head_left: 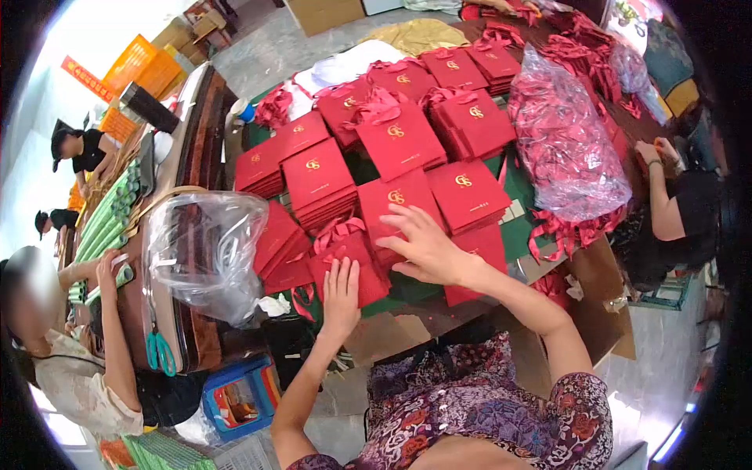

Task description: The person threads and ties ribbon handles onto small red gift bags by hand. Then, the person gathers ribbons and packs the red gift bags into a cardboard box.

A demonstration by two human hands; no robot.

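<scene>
My left hand (341, 298) lies flat with its fingers stretched on a red paper gift bag (374, 283) near the table's front edge. Pink-red ribbon (341, 231) handles stick out at that bag's top. Over the neighbouring stack of red bags (395, 196), my right hand (419, 244) is held with fingers spread; whether it touches them I cannot tell. Gold lettering marks the bags. More stacks of red gift bags (317, 174) stand close together beyond both hands, some with ribbons lying on top.
A clear plastic sack of red ribbons (560, 133) lies at right, and an empty-looking clear bag (207, 251) at left. Teal scissors (160, 352) hang by the left table. Co-workers sit on both sides; one person's hand (658, 150) is at right. A blue bin (239, 395) stands below.
</scene>
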